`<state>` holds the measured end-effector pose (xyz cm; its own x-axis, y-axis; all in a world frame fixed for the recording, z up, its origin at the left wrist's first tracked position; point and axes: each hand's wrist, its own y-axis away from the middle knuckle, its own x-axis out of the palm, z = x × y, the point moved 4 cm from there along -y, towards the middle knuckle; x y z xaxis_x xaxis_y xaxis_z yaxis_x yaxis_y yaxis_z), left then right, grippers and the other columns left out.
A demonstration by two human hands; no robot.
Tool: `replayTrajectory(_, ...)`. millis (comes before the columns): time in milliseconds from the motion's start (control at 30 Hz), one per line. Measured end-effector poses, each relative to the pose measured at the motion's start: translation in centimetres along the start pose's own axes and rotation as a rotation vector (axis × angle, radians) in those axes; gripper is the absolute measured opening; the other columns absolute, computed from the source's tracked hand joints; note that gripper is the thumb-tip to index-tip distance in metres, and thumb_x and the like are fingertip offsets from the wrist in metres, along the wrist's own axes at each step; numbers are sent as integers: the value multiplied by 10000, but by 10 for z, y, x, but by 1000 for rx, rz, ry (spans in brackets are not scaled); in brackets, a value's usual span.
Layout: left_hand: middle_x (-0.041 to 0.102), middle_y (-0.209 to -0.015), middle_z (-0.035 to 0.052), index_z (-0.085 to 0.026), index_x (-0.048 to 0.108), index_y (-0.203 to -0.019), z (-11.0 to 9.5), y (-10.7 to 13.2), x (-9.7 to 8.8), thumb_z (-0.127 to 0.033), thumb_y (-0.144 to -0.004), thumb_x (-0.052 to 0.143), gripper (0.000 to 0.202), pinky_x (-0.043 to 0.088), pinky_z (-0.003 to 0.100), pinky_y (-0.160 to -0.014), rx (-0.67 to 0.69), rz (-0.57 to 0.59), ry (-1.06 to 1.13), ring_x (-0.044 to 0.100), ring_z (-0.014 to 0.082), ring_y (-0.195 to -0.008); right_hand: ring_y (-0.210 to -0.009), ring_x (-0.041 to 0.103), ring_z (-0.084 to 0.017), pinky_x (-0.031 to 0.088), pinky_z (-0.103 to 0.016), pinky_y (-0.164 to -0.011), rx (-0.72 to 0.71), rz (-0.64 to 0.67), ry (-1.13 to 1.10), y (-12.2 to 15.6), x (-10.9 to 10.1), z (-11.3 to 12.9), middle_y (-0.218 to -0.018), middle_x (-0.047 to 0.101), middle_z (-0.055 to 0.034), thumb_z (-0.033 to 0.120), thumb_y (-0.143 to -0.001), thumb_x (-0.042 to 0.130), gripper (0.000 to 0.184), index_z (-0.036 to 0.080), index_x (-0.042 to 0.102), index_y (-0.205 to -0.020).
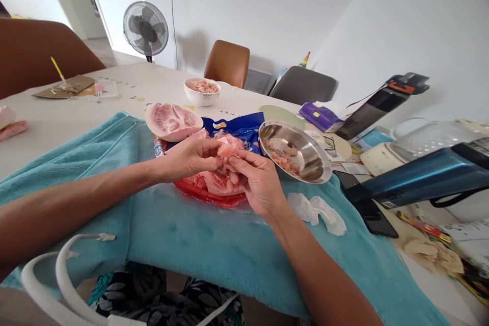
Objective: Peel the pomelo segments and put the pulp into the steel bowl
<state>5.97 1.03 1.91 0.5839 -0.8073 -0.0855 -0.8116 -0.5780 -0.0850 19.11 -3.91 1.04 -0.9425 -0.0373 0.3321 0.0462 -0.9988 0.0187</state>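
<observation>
My left hand and my right hand meet in the middle, both pinching a pale pink piece of pomelo. Beneath them, pomelo peel and membrane lie on a red plastic bag. Behind my left hand sits a hollowed half of pomelo rind, its pink inside facing me. Right of my hands, a steel bowl tilts slightly and holds loose orange-pink bits. Farther back, a white bowl is heaped with pink pulp. My fingers partly cover the piece.
A teal towel covers the near table. Crumpled tissue, a black phone and a blue bottle are on the right. A blue bag lies behind the steel bowl. A white cable crosses the lower left.
</observation>
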Motion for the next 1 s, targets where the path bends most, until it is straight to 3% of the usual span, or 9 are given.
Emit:
replayTrajectory(267,730,-871,42,-162,613,-894,2,-1,-1,-179,-795,573,108,592,354,-840,-56,-55,-32,723,205,-881,-435,467,-79,483,-216,-386,54,6,-70,-7,-4,-4,-477,535,44,251,-652,781,124,155,731,-713)
replayTrajectory(500,749,-942,55,-158,655,-997,6,-1,0,-243,-923,577,137,575,311,-876,19,36,122,715,174,-917,-428,485,-73,492,-216,-407,-25,-42,8,-3,-2,1,-520,579,38,250,-683,757,104,156,724,-710)
replayTrajectory(733,744,-992,56,-165,654,-997,11,-1,-3,-334,-951,584,189,556,282,-873,-1,40,65,706,165,-946,-377,458,-69,428,-199,-346,50,20,-65,-2,-4,1,-465,539,57,248,-659,766,112,164,697,-687)
replayTrajectory(867,722,-925,43,-154,628,-874,13,-3,-6,-382,-919,609,234,558,283,-822,-6,-33,-25,693,167,-902,-394,448,-64,414,-188,-327,85,11,-127,-5,-7,-1,-481,538,55,234,-624,786,129,157,698,-680)
replayTrajectory(1000,631,-730,-15,-154,603,-796,12,-4,-6,-363,-878,623,225,543,255,-702,-25,-129,-90,631,123,-715,-405,443,-60,409,-180,-329,105,15,-151,-7,-7,-4,-477,516,64,230,-620,794,143,155,688,-681)
